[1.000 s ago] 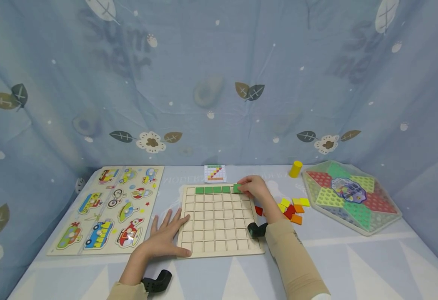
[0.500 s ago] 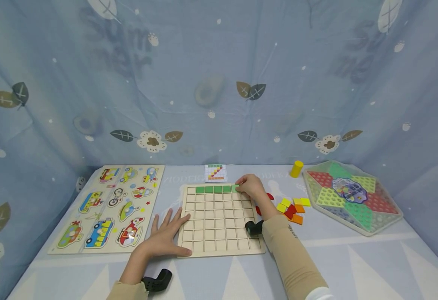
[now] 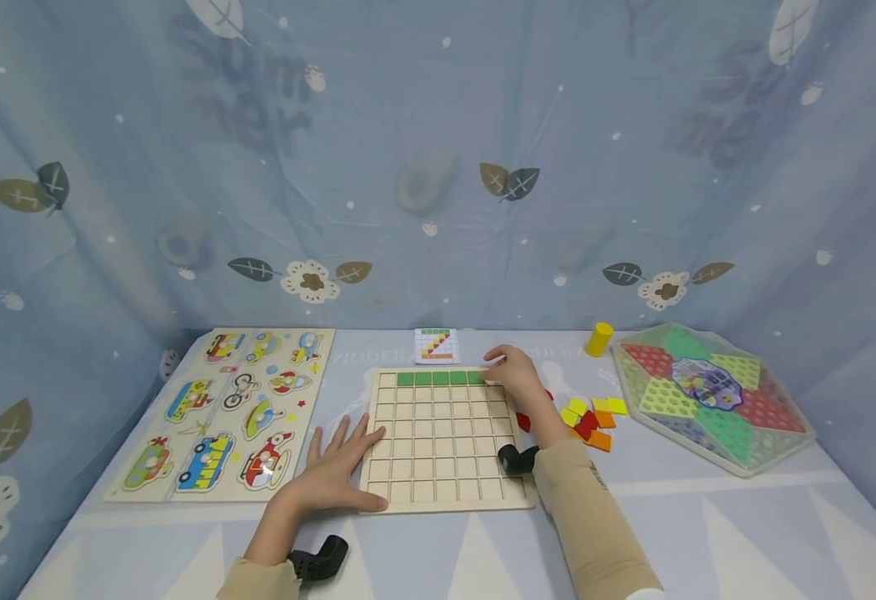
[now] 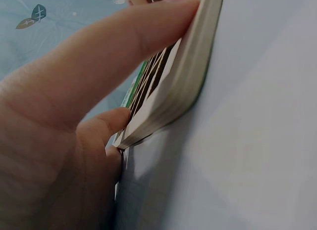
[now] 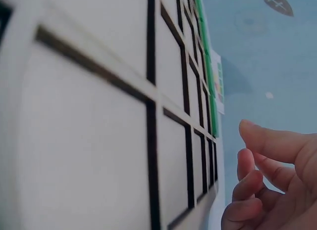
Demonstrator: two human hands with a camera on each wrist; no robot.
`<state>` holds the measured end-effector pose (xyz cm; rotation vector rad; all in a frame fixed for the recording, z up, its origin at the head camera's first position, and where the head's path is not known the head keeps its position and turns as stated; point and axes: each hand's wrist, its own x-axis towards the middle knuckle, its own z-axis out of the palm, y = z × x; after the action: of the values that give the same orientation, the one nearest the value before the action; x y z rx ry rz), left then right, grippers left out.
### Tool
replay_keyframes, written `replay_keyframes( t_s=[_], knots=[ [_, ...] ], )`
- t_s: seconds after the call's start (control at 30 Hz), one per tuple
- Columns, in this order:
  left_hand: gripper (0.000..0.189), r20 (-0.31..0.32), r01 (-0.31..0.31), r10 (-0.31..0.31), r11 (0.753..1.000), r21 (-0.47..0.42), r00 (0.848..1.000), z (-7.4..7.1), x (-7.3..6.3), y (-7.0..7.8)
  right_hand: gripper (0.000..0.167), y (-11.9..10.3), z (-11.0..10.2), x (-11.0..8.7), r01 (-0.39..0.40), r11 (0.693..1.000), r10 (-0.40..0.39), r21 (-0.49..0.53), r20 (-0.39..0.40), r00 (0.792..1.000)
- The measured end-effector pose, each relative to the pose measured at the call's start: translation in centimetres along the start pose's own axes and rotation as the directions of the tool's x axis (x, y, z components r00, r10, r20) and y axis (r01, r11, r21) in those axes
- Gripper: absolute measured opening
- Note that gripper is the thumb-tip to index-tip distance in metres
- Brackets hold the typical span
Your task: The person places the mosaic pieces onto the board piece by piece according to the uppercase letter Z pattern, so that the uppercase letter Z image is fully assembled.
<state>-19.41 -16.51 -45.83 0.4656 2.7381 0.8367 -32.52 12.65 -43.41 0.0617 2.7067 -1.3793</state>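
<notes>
A wooden grid board [image 3: 443, 427] lies in the middle of the table. Several green square tiles [image 3: 441, 378] fill part of its far row, side by side. My left hand [image 3: 325, 481] spreads over the board's left edge, its thumb [image 4: 163, 22] pressing the near corner in the left wrist view. Just past the last green tile, at the far right corner, is my right hand [image 3: 514, 372]. In the right wrist view its loosely bent fingers [image 5: 270, 141] hold nothing and stand apart from the tiles.
Behind the board lies a small pattern card [image 3: 436, 346]. Loose red, yellow and orange tiles [image 3: 588, 422] are scattered to the right, near a yellow cylinder [image 3: 598, 340] and a hexagonal game board [image 3: 711, 392]. A vehicle peg puzzle [image 3: 231, 417] lies left.
My right hand set a green tile at the right end of the far row and let go of it, drawing slightly away. The left hand stayed on the board's edge.
</notes>
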Motion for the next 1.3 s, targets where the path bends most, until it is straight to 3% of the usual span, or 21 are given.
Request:
replay_keyframes(
  t_s=[0.2, 0.4, 0.67, 1.0, 1.3],
  knots=[
    [0.105, -0.007, 0.001, -0.001, 1.0, 0.012, 1.0, -0.1, 0.2, 0.3, 0.03, 0.6, -1.7, -0.9, -0.011, 0.998, 0.012, 0.065, -0.024, 1.0],
    [0.105, 0.003, 0.001, -0.001, 1.0, 0.008, 1.0, -0.4, 0.1, 0.5, 0.029, 1.8, -3.0, -2.1, -0.073, 0.99, 0.082, 0.119, -0.072, 0.994],
    [0.105, 0.005, 0.004, -0.004, 1.0, 0.0, 1.0, -0.3, 0.0, 0.5, 0.029, 3.1, -4.4, -2.3, -0.116, 0.982, 0.132, 0.151, -0.103, 0.986],
    [0.106, 0.001, 0.013, -0.013, 1.0, 0.006, 1.0, -0.2, 0.0, 0.3, 0.029, 3.7, -5.1, -2.4, -0.199, 0.975, 0.209, 0.095, -0.106, 0.972],
    [0.106, 0.001, 0.012, -0.012, 1.0, -0.005, 1.0, -0.1, 0.1, 0.2, 0.033, 3.7, -4.8, -2.7, -0.214, 0.972, 0.209, -0.093, -0.062, 0.976]
  ],
)
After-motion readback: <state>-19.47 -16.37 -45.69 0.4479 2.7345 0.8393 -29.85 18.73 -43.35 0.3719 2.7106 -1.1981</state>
